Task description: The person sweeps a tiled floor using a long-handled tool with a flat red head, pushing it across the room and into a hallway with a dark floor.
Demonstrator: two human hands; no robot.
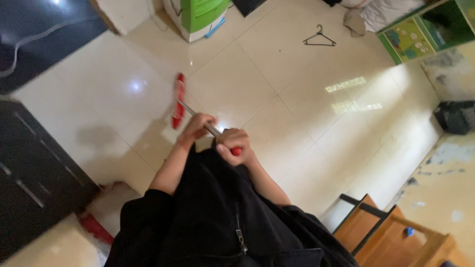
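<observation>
Glossy cream floor tiles point(297, 99) fill the room, catching bright patches of light. I take the mop point(178, 101) as my landmark: its red head lies flat on the tiles, ahead of me and a little left, with the thin metal pole running back from it into my hands.

My left hand point(195, 128) sits lower on the pole, nearer the head, fingers curled shut round the metal. My right hand point(232, 143) is closed over the red grip at the pole's top end, close against my black jacket point(222, 212). Both grips look firm, with nothing else held.

Beyond the mop head stands a green cabinet point(202, 15). Well to the right of the mop a black hanger point(319, 39) lies on the tiles, and farther right still are a green patterned shelf point(415, 37) and a dark bag point(455, 116) by the stained wall. Left of the mop is a dark cupboard point(34, 168). Behind and right of it, near my side, sits a wooden stool point(391, 237).

To do this stroke well, I judge I should keep the head flat on the tiles, steer with the lower hand, push from the top one, and overlap each pass. The hanger looks worth going around.
</observation>
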